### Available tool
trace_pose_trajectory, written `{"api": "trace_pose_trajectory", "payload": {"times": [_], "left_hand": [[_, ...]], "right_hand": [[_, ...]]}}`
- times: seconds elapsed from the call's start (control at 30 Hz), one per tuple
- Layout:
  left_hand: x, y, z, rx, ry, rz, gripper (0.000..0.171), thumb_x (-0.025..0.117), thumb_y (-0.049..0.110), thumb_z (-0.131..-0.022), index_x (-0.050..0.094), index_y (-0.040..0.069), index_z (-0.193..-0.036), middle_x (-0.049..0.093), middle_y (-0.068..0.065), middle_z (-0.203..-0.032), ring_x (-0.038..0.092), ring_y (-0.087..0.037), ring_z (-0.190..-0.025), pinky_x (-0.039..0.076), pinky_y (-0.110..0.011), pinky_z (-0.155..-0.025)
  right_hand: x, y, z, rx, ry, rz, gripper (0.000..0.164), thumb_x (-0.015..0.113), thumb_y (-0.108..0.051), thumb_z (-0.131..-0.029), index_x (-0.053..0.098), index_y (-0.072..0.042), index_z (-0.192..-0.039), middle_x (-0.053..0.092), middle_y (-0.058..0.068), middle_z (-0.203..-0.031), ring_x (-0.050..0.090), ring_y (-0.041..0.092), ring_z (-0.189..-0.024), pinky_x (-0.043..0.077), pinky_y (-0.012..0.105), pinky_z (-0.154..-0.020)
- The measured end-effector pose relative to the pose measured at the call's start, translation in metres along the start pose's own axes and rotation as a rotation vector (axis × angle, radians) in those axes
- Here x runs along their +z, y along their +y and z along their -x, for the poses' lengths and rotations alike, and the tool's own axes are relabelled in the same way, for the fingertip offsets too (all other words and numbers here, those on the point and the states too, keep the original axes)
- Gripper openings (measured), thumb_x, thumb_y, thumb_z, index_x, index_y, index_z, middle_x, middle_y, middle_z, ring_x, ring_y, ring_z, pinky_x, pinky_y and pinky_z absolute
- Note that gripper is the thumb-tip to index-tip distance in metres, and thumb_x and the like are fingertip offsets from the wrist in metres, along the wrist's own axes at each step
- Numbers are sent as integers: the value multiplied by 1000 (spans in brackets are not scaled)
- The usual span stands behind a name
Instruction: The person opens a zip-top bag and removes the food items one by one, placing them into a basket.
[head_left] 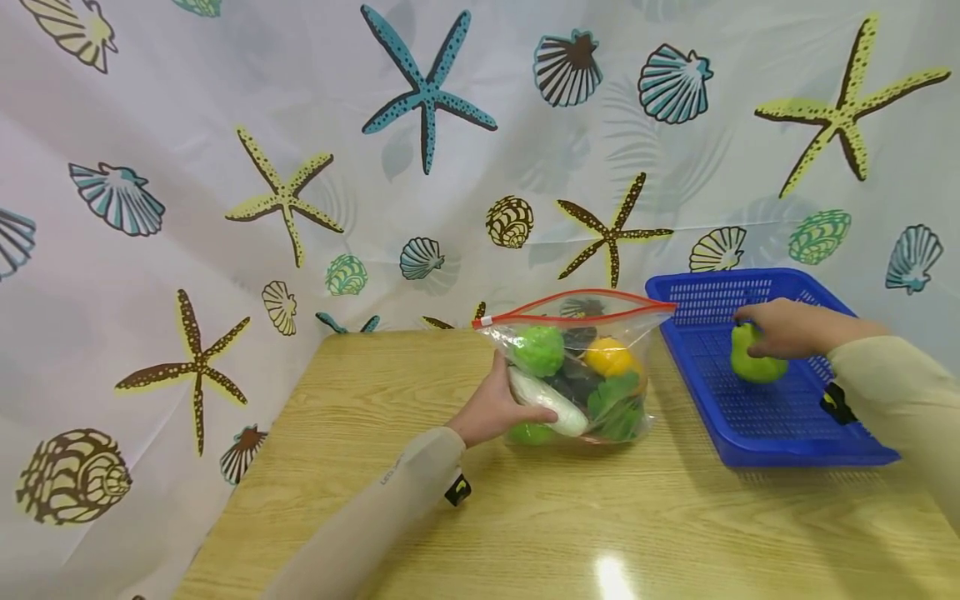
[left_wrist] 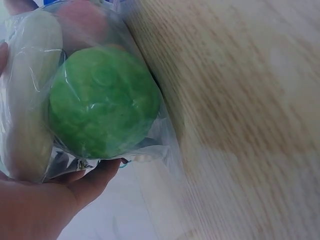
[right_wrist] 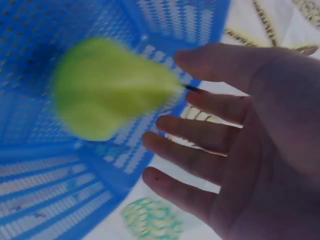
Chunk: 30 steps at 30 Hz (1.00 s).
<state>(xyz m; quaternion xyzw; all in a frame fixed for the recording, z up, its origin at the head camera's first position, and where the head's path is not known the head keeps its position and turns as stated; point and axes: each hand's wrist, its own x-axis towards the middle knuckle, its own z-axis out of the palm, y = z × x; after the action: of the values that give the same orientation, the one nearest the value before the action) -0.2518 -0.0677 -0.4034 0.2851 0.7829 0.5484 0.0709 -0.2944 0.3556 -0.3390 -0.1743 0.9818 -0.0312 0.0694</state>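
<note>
A clear zip bag [head_left: 577, 367] with a red seal stands on the wooden table [head_left: 525, 517], filled with toy produce: a green leafy ball [left_wrist: 102, 102], a white radish [head_left: 546, 401], a yellow fruit [head_left: 609, 356] and dark greens. My left hand [head_left: 497, 406] grips the bag's left side, thumb across the radish. A green pear [head_left: 753, 360] lies in the blue basket [head_left: 780, 417] at the right. My right hand [head_left: 783, 327] hovers just over the pear; in the right wrist view its fingers [right_wrist: 200, 125] are spread and apart from the pear [right_wrist: 107, 87].
A curtain [head_left: 300, 167] printed with starfish and shells hangs behind and to the left of the table. The basket sits close to the bag's right side. Bare table stretches along the front edge.
</note>
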Motion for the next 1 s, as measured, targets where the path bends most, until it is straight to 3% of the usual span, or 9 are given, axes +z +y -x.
{"api": "trace_pose_trajectory", "payload": {"times": [0.13, 0.23, 0.43, 0.53, 0.6, 0.73, 0.83, 1.0], "left_hand": [[0, 0, 0, 8, -7, 14, 109, 83, 19, -74, 3, 35, -147, 39, 4, -139, 45, -11, -117, 36, -43, -103], [0, 0, 0, 14, -7, 22, 110, 83, 18, -73, 3, 35, -147, 39, 4, -139, 44, -11, -117, 36, -43, -104], [1, 1, 1, 2, 0, 1, 110, 83, 19, -74, 3, 31, -148, 38, 3, -140, 43, -10, -118, 35, -44, -104], [2, 1, 1, -3, 0, -11, 110, 83, 20, -73, 3, 32, -148, 37, 4, -140, 42, -10, -119, 35, -43, -104], [2, 2, 1, 2, -6, -9, 109, 83, 20, -74, 4, 32, -148, 38, 4, -139, 42, -10, -119, 35, -43, -104], [2, 3, 1, 11, -13, -7, 109, 82, 20, -74, 4, 32, -148, 39, 5, -139, 42, -11, -119, 36, -43, -104], [1, 4, 2, 22, -14, -6, 109, 82, 18, -75, 3, 31, -149, 37, 5, -140, 41, -10, -120, 35, -43, -104], [1, 4, 2, 67, -28, 9, 110, 81, 16, -75, 1, 35, -148, 34, 5, -142, 39, -10, -122, 34, -43, -105]], "right_hand": [[-15, -25, -2, 45, 29, 106, 62, 67, -24, -86, 44, 9, -134, 49, 37, -125, 47, 51, -106, 46, 64, -79], [-30, -52, -2, 19, 118, 129, 58, 65, -27, -88, 48, 3, -135, 52, 32, -126, 48, 47, -107, 46, 64, -80], [-54, -109, 0, -257, 454, 85, 32, 61, -14, -86, 66, -9, -117, 66, 15, -112, 57, 32, -96, 49, 56, -77], [-62, -134, -2, -382, 614, 77, 29, 56, -7, -84, 68, -10, -110, 68, 11, -105, 58, 28, -93, 48, 55, -78], [-65, -147, -4, -446, 674, 75, 28, 54, -4, -84, 68, -9, -107, 69, 10, -101, 57, 27, -92, 46, 55, -83], [-66, -169, -12, -531, 653, 48, 27, 53, 1, -85, 70, -9, -103, 70, 7, -96, 58, 21, -88, 50, 48, -78], [-63, -181, -21, -549, 543, 14, 24, 57, 2, -87, 71, -10, -103, 70, 4, -95, 60, 17, -84, 54, 41, -71], [-59, -192, -38, -526, 350, -19, 27, 54, 5, -87, 71, -11, -100, 71, 4, -96, 62, 17, -86, 55, 40, -74]]}}
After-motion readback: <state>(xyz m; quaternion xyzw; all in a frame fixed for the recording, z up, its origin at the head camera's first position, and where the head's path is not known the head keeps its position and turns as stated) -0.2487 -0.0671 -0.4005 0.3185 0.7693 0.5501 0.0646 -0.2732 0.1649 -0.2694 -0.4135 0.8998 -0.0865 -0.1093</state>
